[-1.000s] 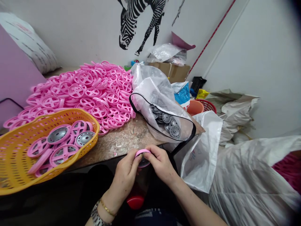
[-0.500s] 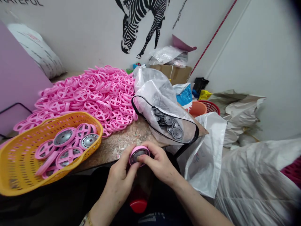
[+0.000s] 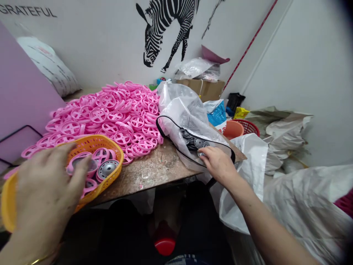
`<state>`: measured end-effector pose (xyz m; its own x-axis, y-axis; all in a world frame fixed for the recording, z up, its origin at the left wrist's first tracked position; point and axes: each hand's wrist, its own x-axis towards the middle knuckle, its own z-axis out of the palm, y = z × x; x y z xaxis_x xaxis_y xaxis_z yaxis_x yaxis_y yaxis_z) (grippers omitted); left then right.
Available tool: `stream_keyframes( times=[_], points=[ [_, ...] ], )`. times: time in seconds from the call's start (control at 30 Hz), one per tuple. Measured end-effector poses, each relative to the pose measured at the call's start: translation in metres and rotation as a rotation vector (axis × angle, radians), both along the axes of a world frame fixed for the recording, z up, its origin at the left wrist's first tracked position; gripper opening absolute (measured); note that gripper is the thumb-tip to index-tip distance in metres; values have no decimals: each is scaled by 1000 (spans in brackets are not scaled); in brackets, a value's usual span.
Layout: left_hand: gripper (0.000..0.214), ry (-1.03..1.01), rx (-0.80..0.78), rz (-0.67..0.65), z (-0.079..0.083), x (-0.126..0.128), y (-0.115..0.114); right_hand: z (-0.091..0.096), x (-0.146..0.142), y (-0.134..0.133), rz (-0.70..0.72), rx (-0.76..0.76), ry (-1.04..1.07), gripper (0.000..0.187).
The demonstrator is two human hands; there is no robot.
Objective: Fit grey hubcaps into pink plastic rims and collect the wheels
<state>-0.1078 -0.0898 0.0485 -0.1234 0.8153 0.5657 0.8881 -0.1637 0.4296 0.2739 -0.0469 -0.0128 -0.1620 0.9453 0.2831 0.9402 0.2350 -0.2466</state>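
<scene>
My left hand (image 3: 46,191) hovers, blurred, over the orange basket (image 3: 92,138) with its fingers spread. A pink wheel with a grey cap (image 3: 79,162) sits just at its fingertips, among other finished wheels in the basket. My right hand (image 3: 217,163) reaches into the mouth of a clear plastic bag (image 3: 184,106). Its fingertips rest among the grey hubcaps (image 3: 194,142). Whether they grip one is hidden. A big pile of pink wheels (image 3: 118,117) covers the table (image 3: 154,165) behind the basket.
A cardboard box (image 3: 205,88) with plastic bags stands at the back. An orange bucket (image 3: 233,129) and a red basket (image 3: 250,127) sit to the right among white sacks (image 3: 278,132). A pink board (image 3: 19,103) stands at left. A red-capped object (image 3: 164,246) lies below the table.
Both hands held one pink wheel together at the table edge. Now the left hand has swung to the basket with the wheel, and the right hand has reached into the bag.
</scene>
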Motion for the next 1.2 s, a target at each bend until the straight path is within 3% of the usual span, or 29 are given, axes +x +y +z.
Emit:
stream_keyframes(
  times=[0.03,0.13,0.27,0.4,0.57,0.77,0.93,1.1,1.2],
  points=[
    [48,114,29,52,-1,13,6,-1,3,2,-52,-27,-78,25],
    [47,292,46,-41,-12,58,30,-2,5,4,-149,-94,-234,30],
    [52,437,-109,-48,-32,100,68,-3,3,9,-174,-147,-286,36],
    [61,493,-244,12,-47,113,98,-2,5,14,-169,-167,-295,35],
    [54,504,-262,26,-60,113,115,-1,10,17,-124,-169,-264,28],
    [62,466,-147,-42,-67,106,105,-6,20,19,-75,-159,-203,35],
    [60,237,3,-200,-73,110,75,-13,27,17,-114,-105,-161,51],
    [62,15,2,-321,-86,118,43,-13,33,17,-125,-44,-100,58],
    [62,-109,-59,-368,-92,124,28,-8,34,16,-95,23,44,55]
  ],
)
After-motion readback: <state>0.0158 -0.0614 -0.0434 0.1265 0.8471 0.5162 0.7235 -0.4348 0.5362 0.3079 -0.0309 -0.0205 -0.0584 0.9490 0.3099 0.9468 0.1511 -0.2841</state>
